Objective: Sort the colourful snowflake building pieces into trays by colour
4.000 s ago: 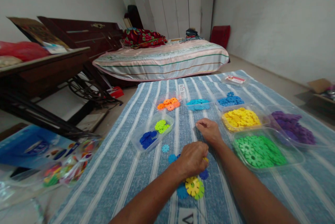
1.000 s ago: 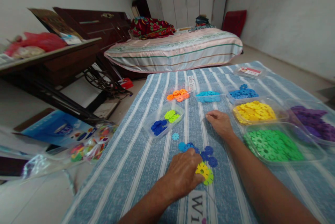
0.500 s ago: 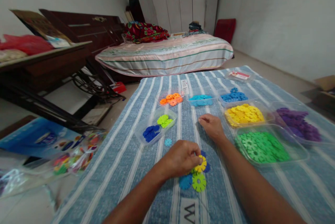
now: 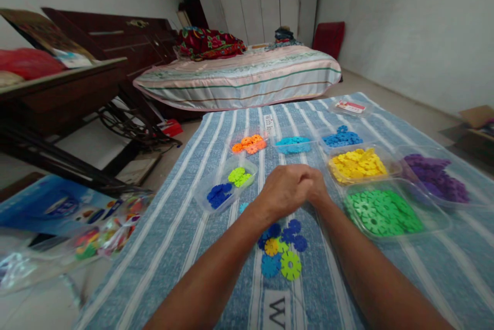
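My left hand [image 4: 283, 188] and my right hand [image 4: 315, 186] meet above the striped cloth, fingers closed and touching. The yellow notched disc that my left fingers pinched is hidden between the hands now. What my right fingers grip cannot be made out. Below the hands lies a loose group of notched plastic discs: a lime green disc [image 4: 290, 265], a blue disc [image 4: 270, 265], a yellow disc [image 4: 271, 246] and several dark blue discs [image 4: 294, 235]. A light blue disc [image 4: 243, 208] is partly covered by my left forearm.
Clear tubs hold green discs [image 4: 386, 211], yellow discs [image 4: 357, 165], purple discs [image 4: 436, 178], blue discs [image 4: 342, 138], light blue discs [image 4: 293, 144] and orange discs [image 4: 249, 143]. A tub [image 4: 203, 198] at left holds dark blue and lime discs. A bed [image 4: 239, 77] stands beyond.
My left hand has lifted from the disc group, carrying the yellow disc up and forward to my right hand. The hands now touch, and more of the group shows.
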### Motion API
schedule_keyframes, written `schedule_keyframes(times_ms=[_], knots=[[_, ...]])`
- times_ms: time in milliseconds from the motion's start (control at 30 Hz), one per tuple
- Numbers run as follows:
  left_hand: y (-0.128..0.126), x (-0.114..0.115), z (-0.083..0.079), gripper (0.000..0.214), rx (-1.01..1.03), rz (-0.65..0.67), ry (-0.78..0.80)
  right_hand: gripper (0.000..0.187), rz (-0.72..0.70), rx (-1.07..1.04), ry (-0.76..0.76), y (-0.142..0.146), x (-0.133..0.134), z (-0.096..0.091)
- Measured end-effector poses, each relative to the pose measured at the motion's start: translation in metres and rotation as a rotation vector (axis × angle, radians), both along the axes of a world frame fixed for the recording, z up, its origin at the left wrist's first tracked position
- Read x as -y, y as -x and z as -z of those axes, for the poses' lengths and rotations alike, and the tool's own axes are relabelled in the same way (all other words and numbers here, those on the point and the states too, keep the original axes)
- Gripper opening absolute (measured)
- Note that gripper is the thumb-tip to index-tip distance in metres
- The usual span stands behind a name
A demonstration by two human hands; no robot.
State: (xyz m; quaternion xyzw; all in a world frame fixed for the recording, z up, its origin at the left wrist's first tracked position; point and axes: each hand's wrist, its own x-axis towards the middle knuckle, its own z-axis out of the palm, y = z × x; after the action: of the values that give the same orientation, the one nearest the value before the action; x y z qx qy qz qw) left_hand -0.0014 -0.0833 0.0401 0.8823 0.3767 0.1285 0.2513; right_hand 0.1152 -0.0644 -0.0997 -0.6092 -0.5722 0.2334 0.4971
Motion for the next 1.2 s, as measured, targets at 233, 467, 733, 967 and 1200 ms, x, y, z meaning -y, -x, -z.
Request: schedule_keyframes(times_ms=[233, 467, 733, 967, 1200], knots=[[0.076, 0.041, 0.028, 0.015, -0.410, -0.099, 0.115, 0.022, 0.014, -0.031, 0.003, 0.000, -0.002, -0.002], [0.088, 0.074, 0.048, 0.020, -0.501, -0.205, 0.086, 0.023, 0.036, -0.027, 0.017, 0.001, 0.003, -0.008], [0.087, 0.071, 0.051, 0.008, -0.333, -0.247, 0.220, 0.023, 0.037, -0.027, 0.010, 0.001, 0.002, -0.007], [0.093, 0.051, 0.046, 0.013, -0.050, -0.236, 0.457, 0.021, 0.031, -0.016, 0.011, 0.000, 0.000, -0.005], [0.042, 0.016, 0.032, 0.010, 0.103, -0.185, 0.455, 0.021, 0.016, -0.034, 0.003, 0.000, 0.001, -0.003]])
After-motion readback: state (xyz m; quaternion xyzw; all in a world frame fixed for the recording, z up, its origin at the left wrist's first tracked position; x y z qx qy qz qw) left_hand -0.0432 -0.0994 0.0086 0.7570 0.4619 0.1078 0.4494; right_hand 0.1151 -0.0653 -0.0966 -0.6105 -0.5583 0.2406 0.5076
